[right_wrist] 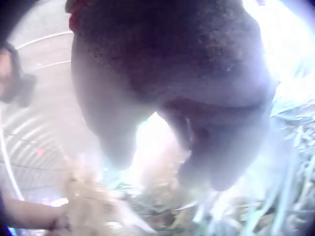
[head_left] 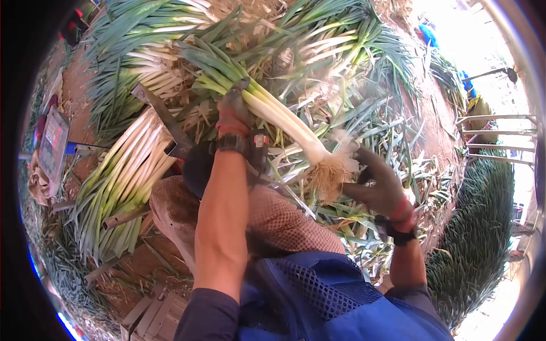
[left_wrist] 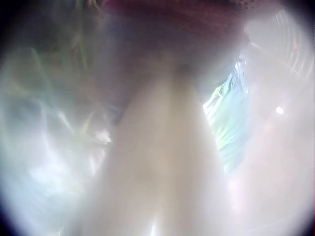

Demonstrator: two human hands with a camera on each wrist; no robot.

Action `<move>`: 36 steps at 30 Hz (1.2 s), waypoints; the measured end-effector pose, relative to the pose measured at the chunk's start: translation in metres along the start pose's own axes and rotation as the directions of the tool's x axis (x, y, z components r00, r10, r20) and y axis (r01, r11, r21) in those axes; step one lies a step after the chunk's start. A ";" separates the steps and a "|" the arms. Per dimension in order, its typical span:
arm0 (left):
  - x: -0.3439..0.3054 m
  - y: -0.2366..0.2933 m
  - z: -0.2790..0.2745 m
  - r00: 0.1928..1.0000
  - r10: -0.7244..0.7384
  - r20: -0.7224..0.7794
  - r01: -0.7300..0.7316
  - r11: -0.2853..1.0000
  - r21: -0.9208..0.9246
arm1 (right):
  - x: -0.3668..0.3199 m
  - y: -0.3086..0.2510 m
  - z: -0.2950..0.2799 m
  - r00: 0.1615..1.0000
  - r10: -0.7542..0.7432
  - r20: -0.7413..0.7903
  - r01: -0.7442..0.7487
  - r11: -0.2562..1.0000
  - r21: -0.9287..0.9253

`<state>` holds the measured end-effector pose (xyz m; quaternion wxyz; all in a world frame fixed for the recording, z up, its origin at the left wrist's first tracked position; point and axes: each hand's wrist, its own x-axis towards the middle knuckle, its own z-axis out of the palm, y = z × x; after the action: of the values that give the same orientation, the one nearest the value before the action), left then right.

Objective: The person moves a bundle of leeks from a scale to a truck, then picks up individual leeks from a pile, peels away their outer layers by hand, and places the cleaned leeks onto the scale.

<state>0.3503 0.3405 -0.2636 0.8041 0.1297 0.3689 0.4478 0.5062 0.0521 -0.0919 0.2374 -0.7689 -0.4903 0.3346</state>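
My gloved left hand (head_left: 234, 109) grips a few green onions (head_left: 281, 116) around the place where the green leaves meet the white stems. They slant across the head view, leaves at upper left and the shaggy roots (head_left: 330, 177) at lower right. Just beside those roots is my gloved right hand (head_left: 376, 181), thumb and fingers spread apart. The right wrist view shows a gap between that thumb and the bent fingers (right_wrist: 221, 162), with nothing held, and blurred roots (right_wrist: 88, 201) at lower left. A whitish, blurred wisp of skin (head_left: 344, 149) hangs by the root end. Blur fills the left wrist view.
Piles of green onions (head_left: 136, 62) lie ahead, with a bundle of white stems (head_left: 128, 165) at left. Loose leaves and trimmings (head_left: 364, 122) cover the ground. A flat metal bar (head_left: 162, 116) juts up near my left forearm. A display panel (head_left: 54, 142) stands far left.
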 end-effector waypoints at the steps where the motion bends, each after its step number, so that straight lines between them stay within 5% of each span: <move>1: 0.003 -0.002 -0.002 0.999 -0.027 0.019 0.027 0.999 -0.017 | 0.014 -0.011 0.016 0.950 -0.305 -0.072 0.291 0.944 -0.155; 3: 0.003 0.002 -0.007 0.996 -0.068 0.051 0.071 0.996 -0.053 | 0.026 -0.007 0.034 0.907 -0.422 0.009 0.360 0.763 -0.537; 8: -0.003 0.002 -0.002 0.992 -0.032 -0.126 0.039 0.998 0.050 | -0.045 -0.006 0.005 0.910 -0.414 -0.009 0.386 0.857 -0.340; 9: 0.003 0.008 -0.006 0.992 -0.045 -0.117 0.053 0.997 0.064 | -0.066 -0.001 -0.008 0.958 -0.285 -0.035 0.271 0.939 -0.212; 10: 0.007 0.017 -0.011 0.992 -0.065 -0.108 0.075 0.994 0.083 | -0.090 0.023 -0.017 0.998 -0.012 -0.065 0.010 0.999 -0.042; 11: 0.005 0.021 -0.011 0.991 -0.091 -0.100 0.102 0.989 0.107 | -0.108 0.062 -0.029 0.970 0.243 0.012 -0.242 0.968 -0.060; 13: 0.006 0.019 -0.007 0.999 0.005 -0.039 0.003 0.978 0.209 | -0.123 0.121 -0.021 0.938 0.342 -0.055 -0.314 0.770 -0.555; 14: 0.026 0.008 -0.020 0.991 0.124 0.045 -0.132 0.948 0.290 | -0.115 0.122 -0.014 0.929 0.368 -0.021 -0.346 0.850 -0.397; 15: 0.051 -0.007 -0.045 0.951 0.237 0.201 -0.309 0.785 0.537 | -0.107 0.116 -0.002 0.918 0.395 0.027 -0.379 0.897 -0.228; 16: 0.076 -0.023 -0.071 0.874 0.340 0.348 -0.484 0.533 0.695 | -0.090 0.104 0.018 0.899 0.406 0.162 -0.436 0.858 0.272; 18: 0.038 -0.015 -0.032 0.992 0.106 0.064 -0.121 0.942 0.313 | -0.052 0.056 0.050 0.899 0.274 0.342 -0.417 0.775 0.476; 19: 0.024 -0.008 -0.017 0.998 -0.065 -0.022 0.065 0.997 0.035 | -0.034 0.056 0.078 0.920 0.134 0.369 -0.342 0.736 0.584; 20: 0.026 -0.011 -0.028 0.996 0.051 0.067 -0.064 0.975 0.211 | -0.016 0.026 0.083 0.880 0.098 0.465 -0.384 0.723 0.574; 22: 0.029 -0.012 -0.038 0.965 0.213 0.152 -0.259 0.859 0.442 | 0.011 0.009 0.121 0.982 0.065 0.179 -0.174 0.691 0.702; 24: 0.015 -0.004 -0.023 0.999 0.003 -0.036 -0.001 0.999 0.044 | 0.015 -0.003 0.124 0.993 0.110 0.052 -0.113 0.679 0.725; 26: 0.032 -0.010 -0.044 0.970 0.230 0.083 -0.244 0.896 0.370 | 0.004 -0.013 0.098 0.965 0.205 0.162 -0.258 0.643 0.721; 27: 0.019 -0.004 -0.035 0.985 0.160 0.064 -0.172 0.933 0.317 | -0.002 -0.009 0.088 0.938 0.243 0.246 -0.344 0.593 0.727; 28: 0.004 0.003 -0.025 0.995 0.089 0.044 -0.098 0.960 0.261 | -0.018 0.010 0.076 0.887 0.242 0.392 -0.461 0.482 0.745; 30: 0.015 -0.002 -0.033 0.980 0.184 0.073 -0.198 0.933 0.302 | -0.060 0.043 0.040 0.836 0.257 0.484 -0.544 0.489 0.681; 33: 0.016 0.002 -0.038 0.985 0.162 0.058 -0.172 0.928 0.329 | -0.108 0.093 -0.007 0.836 0.490 0.248 -0.513 0.536 0.670; 35: 0.016 0.006 -0.034 0.996 0.082 0.035 -0.090 0.928 0.362 | -0.123 0.129 -0.022 0.755 0.655 0.024 -0.502 0.555 0.663; 36: 0.016 0.005 -0.033 0.999 0.028 0.017 -0.033 0.919 0.394 | -0.133 0.187 -0.035 0.769 0.639 0.022 -0.556 0.651 0.517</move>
<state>0.3290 0.3525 -0.2920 0.7565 0.2970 0.4449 0.3763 0.6045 -0.1462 -0.1605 0.3411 -0.8241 -0.0847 0.4443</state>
